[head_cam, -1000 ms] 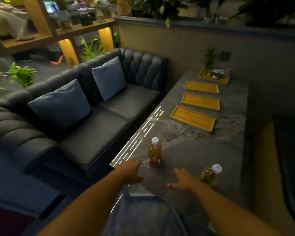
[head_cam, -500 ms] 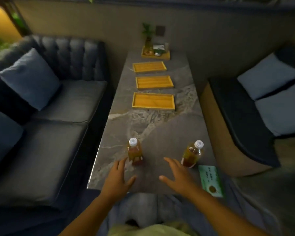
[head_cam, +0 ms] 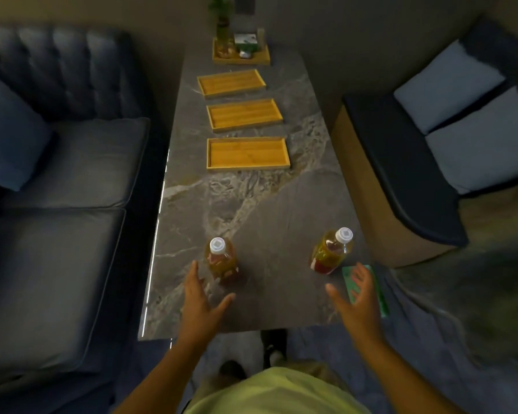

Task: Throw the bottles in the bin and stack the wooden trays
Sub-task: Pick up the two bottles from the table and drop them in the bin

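Two amber drink bottles with white caps stand near the front of the grey marble table (head_cam: 269,210). The left bottle (head_cam: 221,259) is just beyond my left hand (head_cam: 201,300), which is open, fingers spread, not touching it. The right bottle (head_cam: 331,252) is just beyond and left of my right hand (head_cam: 356,297), also open and empty. Three empty wooden trays lie in a row further back: the near tray (head_cam: 247,153), the middle tray (head_cam: 244,114), the far tray (head_cam: 231,82). No bin is in view.
A fourth wooden tray (head_cam: 241,53) at the table's far end holds a small plant and a box. A green card (head_cam: 374,289) lies at the front right corner under my right hand. A dark sofa (head_cam: 66,180) runs along the left, a cushioned bench (head_cam: 416,162) along the right.
The view has swung from the sofa to straight down the table. Both hands have moved apart, the right one out over the green card beside the right bottle.
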Action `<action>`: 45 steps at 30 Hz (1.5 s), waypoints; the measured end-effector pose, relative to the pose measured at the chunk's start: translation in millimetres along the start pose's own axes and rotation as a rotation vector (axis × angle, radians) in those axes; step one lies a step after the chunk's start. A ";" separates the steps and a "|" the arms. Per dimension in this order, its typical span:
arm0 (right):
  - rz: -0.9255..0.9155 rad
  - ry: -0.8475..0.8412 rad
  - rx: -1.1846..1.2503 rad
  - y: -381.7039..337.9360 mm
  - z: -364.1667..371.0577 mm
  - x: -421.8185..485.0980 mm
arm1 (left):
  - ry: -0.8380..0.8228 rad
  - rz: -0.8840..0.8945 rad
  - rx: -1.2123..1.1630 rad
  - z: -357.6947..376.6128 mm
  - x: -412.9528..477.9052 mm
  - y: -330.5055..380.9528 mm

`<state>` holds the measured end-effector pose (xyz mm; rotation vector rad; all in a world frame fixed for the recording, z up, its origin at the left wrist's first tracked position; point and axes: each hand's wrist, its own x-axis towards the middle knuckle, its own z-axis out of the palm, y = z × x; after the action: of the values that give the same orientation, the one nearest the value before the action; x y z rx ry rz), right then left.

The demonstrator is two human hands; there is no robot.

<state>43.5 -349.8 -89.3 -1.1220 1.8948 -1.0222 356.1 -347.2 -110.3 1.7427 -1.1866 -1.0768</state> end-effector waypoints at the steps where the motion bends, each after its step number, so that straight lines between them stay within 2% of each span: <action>1: 0.007 -0.008 0.015 0.6 0.4 7.6 | -0.003 -0.028 -0.032 2.9 4.6 0.3; 8: 0.063 -0.083 0.025 5.4 16.7 59.9 | 0.019 -0.143 -0.092 19.0 32.5 6.6; 14: 0.087 -0.120 -0.048 11.8 27.2 87.8 | 0.041 -0.159 -0.102 28.2 48.0 24.1; 24: 0.049 -0.189 -0.044 7.8 24.4 113.4 | 0.187 -0.131 -0.142 47.5 55.4 40.0; 33: 0.006 -0.241 -0.093 -5.2 27.6 104.6 | 0.086 -0.037 -0.052 35.5 60.5 40.5; 37: 0.009 -0.326 -0.136 -12.9 31.9 102.4 | -0.012 -0.062 -0.022 32.7 64.5 34.7; 39: -0.029 -0.239 -0.146 -30.8 28.7 49.6 | -0.136 0.023 -0.027 -0.9 37.7 43.4; 41: -0.035 -0.259 -0.195 -35.7 28.3 56.1 | -0.150 0.017 0.064 1.7 48.7 38.1; 45: -0.087 -0.290 -0.335 -48.0 16.5 33.1 | -0.224 0.136 0.271 -12.4 38.7 38.2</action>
<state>62.1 -399.5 -60.0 -1.4679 1.8312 -0.5572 363.9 -393.4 -80.0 1.7430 -1.6303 -1.0900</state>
